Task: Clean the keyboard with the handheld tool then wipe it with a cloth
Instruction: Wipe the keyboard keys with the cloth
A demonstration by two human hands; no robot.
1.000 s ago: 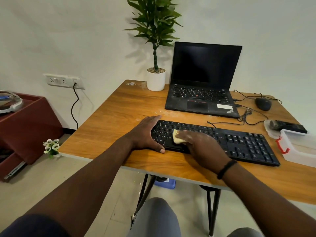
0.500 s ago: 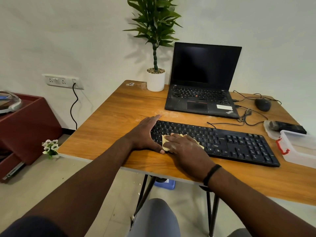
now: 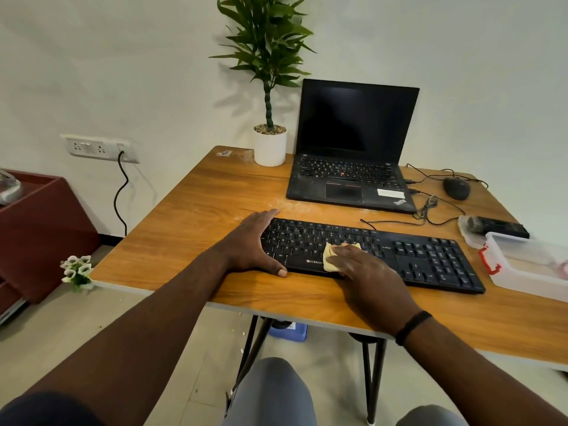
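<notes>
Fingers (image 3: 347, 252) of your right hand (image 3: 367, 272): flat, pressing the cloth (image 3: 330, 256) onto the keyboard (image 3: 430, 256), mid-table, near edge. Left hand (image 3: 249, 244): fingers spread, bracing its left end. Risks: cloth snagging keycaps; keyboard sliding if the brace slackens. Nearby: cable (image 3: 396, 223), brush (image 3: 495, 226), plastic box (image 3: 528, 262) just right, crowding rightward strokes; laptop (image 3: 350, 149) behind.

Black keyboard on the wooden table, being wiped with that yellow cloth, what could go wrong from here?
1. The right hand presses the small yellow cloth on the black keyboard; only the left hand braces its left end, so a hard stroke might slide it.
2. The keyboard's right end lies close to the clear plastic box with red latch, which it could nudge.
3. The thin black cable behind the keyboard could snag.
</notes>
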